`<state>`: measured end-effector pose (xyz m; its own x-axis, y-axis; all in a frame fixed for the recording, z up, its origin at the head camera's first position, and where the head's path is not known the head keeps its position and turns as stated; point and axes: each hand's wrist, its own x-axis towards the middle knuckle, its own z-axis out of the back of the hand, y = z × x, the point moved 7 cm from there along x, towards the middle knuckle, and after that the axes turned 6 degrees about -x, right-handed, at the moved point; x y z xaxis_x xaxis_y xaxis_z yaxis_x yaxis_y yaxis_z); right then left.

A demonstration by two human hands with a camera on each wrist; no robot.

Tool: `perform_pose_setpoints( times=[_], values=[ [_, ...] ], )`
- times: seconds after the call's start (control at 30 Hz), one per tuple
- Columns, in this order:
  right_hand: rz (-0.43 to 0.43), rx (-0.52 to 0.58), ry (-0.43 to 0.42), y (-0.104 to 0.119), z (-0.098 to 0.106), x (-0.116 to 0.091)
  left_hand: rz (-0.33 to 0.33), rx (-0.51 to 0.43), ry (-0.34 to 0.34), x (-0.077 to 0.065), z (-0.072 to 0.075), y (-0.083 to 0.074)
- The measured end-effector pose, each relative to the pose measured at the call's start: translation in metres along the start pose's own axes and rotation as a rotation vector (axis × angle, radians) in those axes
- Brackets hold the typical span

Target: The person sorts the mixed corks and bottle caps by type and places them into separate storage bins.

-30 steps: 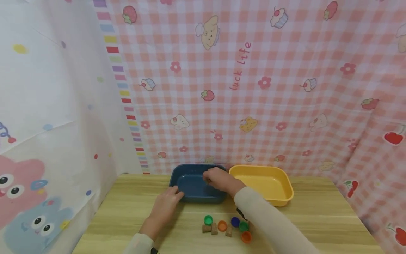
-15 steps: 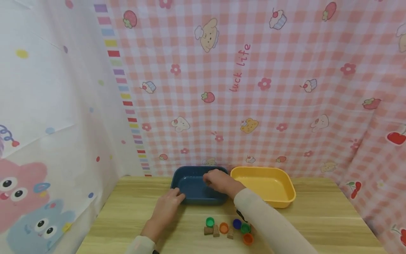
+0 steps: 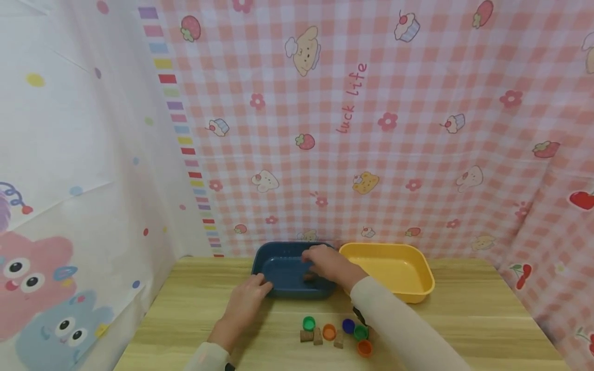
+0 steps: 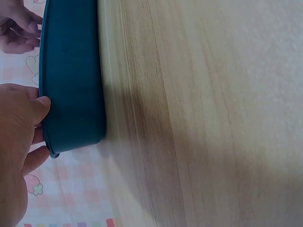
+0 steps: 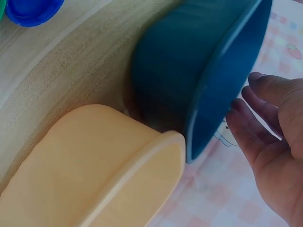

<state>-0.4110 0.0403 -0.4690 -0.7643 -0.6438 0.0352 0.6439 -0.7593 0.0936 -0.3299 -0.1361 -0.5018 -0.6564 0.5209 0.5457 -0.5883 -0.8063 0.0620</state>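
Note:
A dark blue plastic tray (image 3: 299, 294) stands at the back of the table. My left hand (image 3: 248, 298) grips its front left rim, with the thumb (image 4: 41, 108) on the outer wall and the other fingers over the edge. Above the tray's right part is my right hand (image 3: 330, 264); in the right wrist view its fingers (image 5: 246, 125) are spread apart and hold nothing. A small brown piece (image 3: 309, 277), like a cork, shows inside the tray just below those fingers.
A yellow tray (image 3: 410, 297) stands against the blue one on the right. In front lie green (image 3: 309, 323), orange (image 3: 329, 332) and blue (image 3: 348, 325) bottle caps, among several brown corks (image 3: 307, 336). A checked cloth (image 3: 297, 103) hangs behind the table.
My right hand has loosened its fingers, and the brown piece now shows below them in the blue tray. The left hand stays on the rim. The head view has shifted slightly.

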Motion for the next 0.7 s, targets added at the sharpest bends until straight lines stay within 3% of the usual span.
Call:
perform_pose_setpoints(
  times=[0.37, 0.7],
  values=[
    [0.011, 0.047, -0.123, -0.005, 0.029, -0.034, -0.018, -0.009, -0.025, 0.002, 0.002, -0.004],
    [0.037, 0.063, -0.228, -0.003, 0.038, -0.071, 0.001, -0.017, 0.002, 0.001, 0.001, -0.002]
  ],
)
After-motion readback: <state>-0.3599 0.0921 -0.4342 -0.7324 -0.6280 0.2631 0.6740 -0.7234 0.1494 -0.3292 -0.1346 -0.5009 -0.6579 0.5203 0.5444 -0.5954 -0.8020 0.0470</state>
